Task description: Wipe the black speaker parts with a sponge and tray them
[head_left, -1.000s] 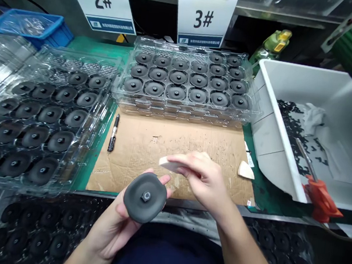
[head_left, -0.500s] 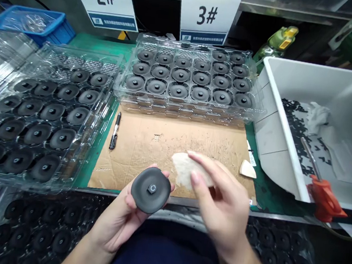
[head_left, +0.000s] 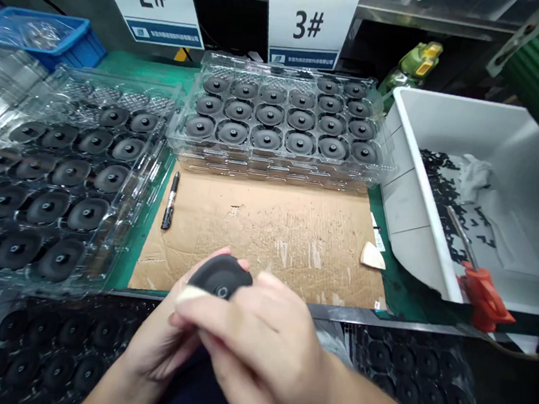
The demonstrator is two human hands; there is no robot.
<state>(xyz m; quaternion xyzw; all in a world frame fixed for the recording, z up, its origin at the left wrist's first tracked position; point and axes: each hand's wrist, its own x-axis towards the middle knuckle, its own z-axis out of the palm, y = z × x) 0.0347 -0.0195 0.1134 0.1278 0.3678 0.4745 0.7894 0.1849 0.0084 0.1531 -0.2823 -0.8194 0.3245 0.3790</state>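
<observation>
A round black disc [head_left: 217,272] with a small raised hub is held up in my left hand [head_left: 156,338], whose fingers wrap its rim from below and behind. My right hand [head_left: 267,344] lies over the disc's near edge, fingers closed on a whitish cloth [head_left: 192,294]. Only a small pale edge of that cloth shows at my fingertips, pressed against the disc's near left side. Both hands are above the near edge of a cardboard sheet [head_left: 257,226]. My right hand is slightly blurred and hides the lower part of the disc.
Clear plastic trays of similar discs stand at the back [head_left: 278,122] and left [head_left: 52,184]. A black pen [head_left: 171,200] and a cream wedge [head_left: 373,256] lie on the cardboard. At the right, a white bin [head_left: 399,178] holds black scraps; an orange-handled tool [head_left: 485,298] rests at its rim.
My right hand has moved left and down with the cloth, from beside the disc onto its near edge. The disc has tilted. The view has shifted slightly.
</observation>
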